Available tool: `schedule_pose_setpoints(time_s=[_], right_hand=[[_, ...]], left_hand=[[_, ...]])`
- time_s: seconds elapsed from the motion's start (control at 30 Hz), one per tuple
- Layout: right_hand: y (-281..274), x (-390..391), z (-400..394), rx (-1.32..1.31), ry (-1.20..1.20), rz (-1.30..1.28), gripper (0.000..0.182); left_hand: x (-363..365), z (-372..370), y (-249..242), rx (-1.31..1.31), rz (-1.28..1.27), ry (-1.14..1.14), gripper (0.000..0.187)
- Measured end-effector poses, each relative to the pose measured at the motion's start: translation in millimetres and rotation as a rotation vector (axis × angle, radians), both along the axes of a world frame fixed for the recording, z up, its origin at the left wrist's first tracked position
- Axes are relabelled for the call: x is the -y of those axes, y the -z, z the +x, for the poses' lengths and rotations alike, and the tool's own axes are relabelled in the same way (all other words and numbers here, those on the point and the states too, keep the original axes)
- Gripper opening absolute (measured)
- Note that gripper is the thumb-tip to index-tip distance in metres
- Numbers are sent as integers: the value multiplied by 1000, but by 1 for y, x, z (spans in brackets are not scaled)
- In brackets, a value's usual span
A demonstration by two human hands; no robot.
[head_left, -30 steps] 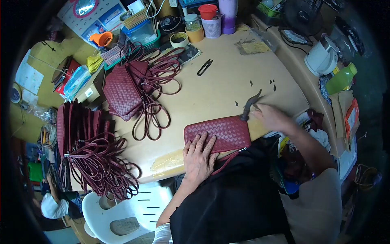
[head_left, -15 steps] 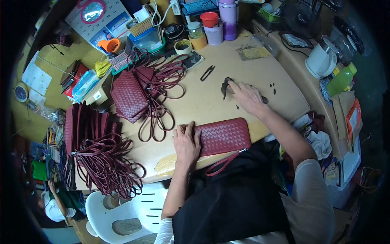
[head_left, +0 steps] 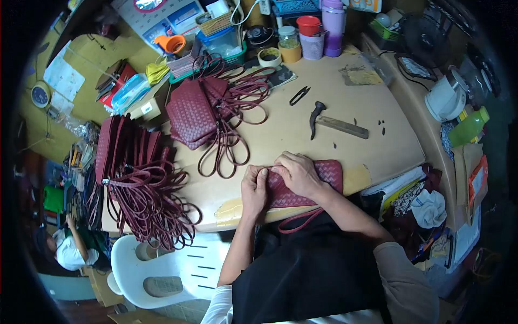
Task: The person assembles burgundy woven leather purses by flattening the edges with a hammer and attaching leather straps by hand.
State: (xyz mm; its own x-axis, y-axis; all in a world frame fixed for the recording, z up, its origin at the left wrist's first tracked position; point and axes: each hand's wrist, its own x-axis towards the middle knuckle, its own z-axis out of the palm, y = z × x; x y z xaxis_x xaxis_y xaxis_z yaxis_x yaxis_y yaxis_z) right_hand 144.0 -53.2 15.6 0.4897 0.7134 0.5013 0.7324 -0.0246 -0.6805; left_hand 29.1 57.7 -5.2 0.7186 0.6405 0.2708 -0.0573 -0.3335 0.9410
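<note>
A dark red woven wallet lies flat at the table's front edge, its wrist strap hanging over the edge. My left hand grips the wallet's left end, thumb and fingers pressed together. Close beside it, my right hand lies over the wallet's upper left part with its fingertips pinched at the top edge; what lies between them is hidden. Beyond the hands rests a hammer with a wooden handle, and small black thread snips lie farther back.
Stacks of red wallets with looped straps fill the left side, with more woven pouches behind. Jars and a purple bottle stand at the back. A kettle is at right, a white chair at front left. A person is far left.
My right hand has left the hammer and come down to the wallet, next to my left hand. The hammer now lies in full view. The camera's view has shifted a little.
</note>
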Motion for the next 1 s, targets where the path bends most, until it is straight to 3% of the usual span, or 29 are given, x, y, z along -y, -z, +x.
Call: schedule_pose_setpoints(time_s=[0.17,0.23,0.33,0.37,0.4,0.43,0.47,0.5,0.57,0.6,0.67,0.77,0.8,0.83,0.87,0.9,0.93,0.97,1.0], right_hand=[[-24,33,16,82,30,-342,35],[-19,54,32,-67,39,-431,38],[-27,69,35,-30,133,-557,32],[-26,69,36,-37,132,-563,32],[-27,67,38,94,225,-446,29],[-27,67,40,226,323,-323,27],[-18,69,43,246,301,-360,40],[-20,67,37,246,313,-365,40],[-26,54,5,234,129,-321,67],[-16,54,-16,279,58,-437,79],[-9,62,-30,335,-51,-620,98],[-13,80,-9,307,-118,-686,99],[-11,86,-6,305,-111,-655,88],[-10,89,-5,305,-123,-647,88],[-10,91,-5,357,-115,-640,77],[-11,92,-5,412,-106,-631,67],[-13,90,-3,343,-77,-446,42],[-21,91,1,354,-90,-437,42],[-47,94,3,30,-66,-463,34]], left_hand=[[3,-16,-6,41,180,-150,33],[-3,-27,-3,-35,-32,-135,35],[8,-21,-7,-54,-78,-97,26],[10,-17,-8,-61,-104,-72,21],[7,-11,-4,-20,108,-121,19],[7,-15,-29,-304,181,-119,36],[4,-15,-30,-330,521,-116,44],[4,-14,-29,-347,858,-113,52],[10,-17,-20,-432,684,262,66],[16,-22,-25,-601,918,341,82],[12,-31,-41,-620,857,405,89],[-15,-48,-40,-617,776,463,96],[-26,-50,-38,-553,733,531,91],[-33,-52,-38,-490,687,596,87],[-31,-53,-37,-426,698,534,73],[-30,-56,-37,-434,696,519,73],[-30,-57,-36,-348,597,485,67],[-29,-56,-37,-257,502,449,62],[-20,-56,-49,-78,372,354,45]])
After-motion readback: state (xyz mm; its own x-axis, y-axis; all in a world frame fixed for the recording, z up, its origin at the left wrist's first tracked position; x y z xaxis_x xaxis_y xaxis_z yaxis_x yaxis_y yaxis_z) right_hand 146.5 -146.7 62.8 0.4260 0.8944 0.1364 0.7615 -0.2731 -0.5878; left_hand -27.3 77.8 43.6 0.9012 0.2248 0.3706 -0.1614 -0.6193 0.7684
